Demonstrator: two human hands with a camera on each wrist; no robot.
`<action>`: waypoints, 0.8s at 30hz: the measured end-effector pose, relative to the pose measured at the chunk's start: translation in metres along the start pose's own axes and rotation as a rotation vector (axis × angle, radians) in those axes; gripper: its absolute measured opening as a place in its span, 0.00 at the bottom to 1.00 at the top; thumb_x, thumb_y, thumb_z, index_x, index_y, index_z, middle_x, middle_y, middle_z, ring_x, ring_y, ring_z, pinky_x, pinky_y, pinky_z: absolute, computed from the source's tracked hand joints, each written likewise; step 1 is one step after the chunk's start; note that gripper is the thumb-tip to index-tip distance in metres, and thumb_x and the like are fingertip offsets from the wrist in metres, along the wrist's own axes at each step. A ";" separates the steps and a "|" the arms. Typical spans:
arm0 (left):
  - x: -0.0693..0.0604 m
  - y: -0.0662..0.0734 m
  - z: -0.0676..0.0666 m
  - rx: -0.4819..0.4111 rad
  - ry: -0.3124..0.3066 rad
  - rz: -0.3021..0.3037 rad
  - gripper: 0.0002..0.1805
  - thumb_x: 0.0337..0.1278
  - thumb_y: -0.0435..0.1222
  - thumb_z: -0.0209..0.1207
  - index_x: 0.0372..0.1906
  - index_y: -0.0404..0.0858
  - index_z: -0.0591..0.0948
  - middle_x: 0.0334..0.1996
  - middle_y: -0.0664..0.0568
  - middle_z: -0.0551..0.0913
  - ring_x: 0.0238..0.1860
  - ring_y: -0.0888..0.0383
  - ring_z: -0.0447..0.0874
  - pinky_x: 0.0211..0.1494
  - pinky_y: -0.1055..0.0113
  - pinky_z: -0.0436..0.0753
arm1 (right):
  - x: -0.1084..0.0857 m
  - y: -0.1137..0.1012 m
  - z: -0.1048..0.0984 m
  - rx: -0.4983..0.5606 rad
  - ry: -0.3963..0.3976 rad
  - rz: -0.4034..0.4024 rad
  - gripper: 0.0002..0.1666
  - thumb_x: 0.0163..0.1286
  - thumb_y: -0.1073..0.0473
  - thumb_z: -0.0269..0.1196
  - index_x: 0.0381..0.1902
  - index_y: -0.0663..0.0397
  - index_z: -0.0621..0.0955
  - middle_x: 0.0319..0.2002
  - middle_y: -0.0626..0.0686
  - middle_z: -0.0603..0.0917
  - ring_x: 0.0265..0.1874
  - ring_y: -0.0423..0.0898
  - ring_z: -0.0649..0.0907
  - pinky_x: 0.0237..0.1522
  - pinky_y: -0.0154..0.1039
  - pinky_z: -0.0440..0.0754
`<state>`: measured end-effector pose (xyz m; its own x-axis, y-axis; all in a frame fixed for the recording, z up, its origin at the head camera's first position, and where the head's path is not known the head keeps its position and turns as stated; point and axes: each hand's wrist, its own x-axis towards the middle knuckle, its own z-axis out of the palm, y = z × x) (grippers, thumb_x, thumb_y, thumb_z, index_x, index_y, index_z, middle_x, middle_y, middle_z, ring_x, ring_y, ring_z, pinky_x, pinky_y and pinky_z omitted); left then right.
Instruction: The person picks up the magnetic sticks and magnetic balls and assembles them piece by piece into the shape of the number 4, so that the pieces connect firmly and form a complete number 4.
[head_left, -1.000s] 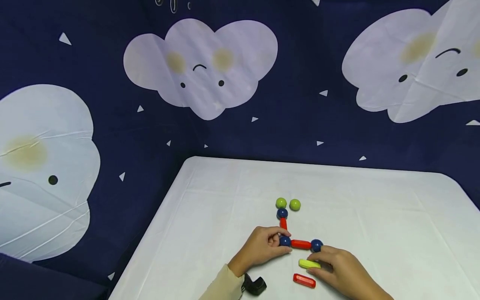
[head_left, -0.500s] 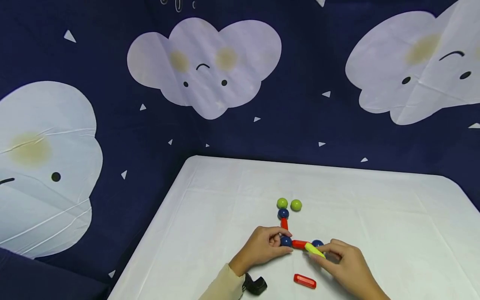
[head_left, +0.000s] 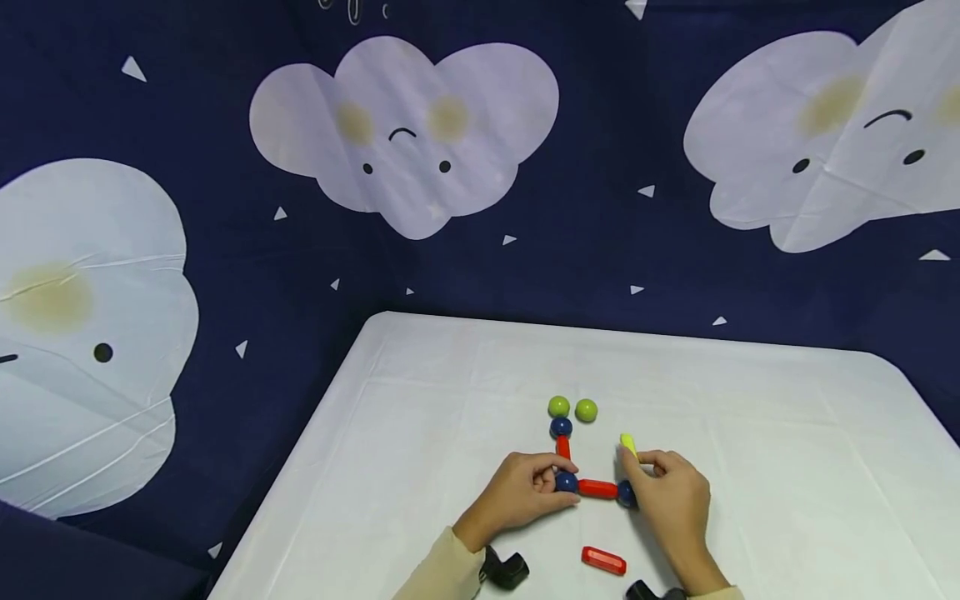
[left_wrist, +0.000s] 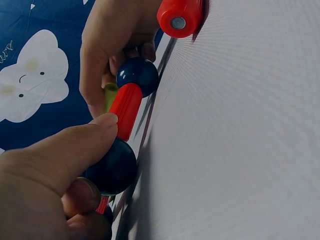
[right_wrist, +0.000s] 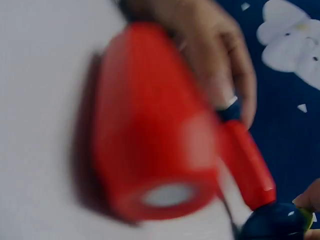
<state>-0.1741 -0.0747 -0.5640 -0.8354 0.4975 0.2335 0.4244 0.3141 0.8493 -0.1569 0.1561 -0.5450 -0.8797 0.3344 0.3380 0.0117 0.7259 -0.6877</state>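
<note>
Tabletop (head_left: 420,417): white surface before a dark blue backdrop (head_left: 600,267) printed with clouds; the pieces lie toward the person's side.
Corner ball (head_left: 567,482): blue, at the bend of an L of rods and balls, pinched between thumb and fingers of the left hand (head_left: 517,492).
Far leg: red rod (head_left: 563,447) running away from the person to the far ball (head_left: 561,427), also blue.
Side leg: middle rod (head_left: 598,489), red, leading to the end ball (head_left: 626,493), blue and partly covered by the right hand (head_left: 672,500).
Yellow rod (head_left: 628,442): pinched in the right hand, its free end pointing away from the person, above or beside the end ball; whether the two touch, I cannot tell.
Green balls (head_left: 587,410): a pair beyond the far ball, the left one seemingly touching it.
Spare rod (head_left: 603,561): red, loose on the near side, with a metallic disc in its end.
Step in hand: apparently fitting the yellow rod to the end ball while the left hand steadies the corner.
Next move: likely calls for lining the rod's hidden end up with the ball and seating it without twisting the side leg.
</note>
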 end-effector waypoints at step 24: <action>0.000 -0.001 0.000 0.027 0.005 0.004 0.17 0.56 0.44 0.75 0.49 0.45 0.87 0.16 0.66 0.69 0.18 0.75 0.64 0.23 0.78 0.67 | -0.013 -0.002 0.012 -0.089 -0.002 -0.009 0.20 0.56 0.49 0.78 0.20 0.58 0.85 0.19 0.51 0.80 0.23 0.51 0.77 0.28 0.45 0.67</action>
<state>-0.1743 -0.0748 -0.5647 -0.8354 0.4950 0.2390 0.4369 0.3341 0.8352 -0.1514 0.1438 -0.5557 -0.8807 0.3270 0.3427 0.0462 0.7794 -0.6248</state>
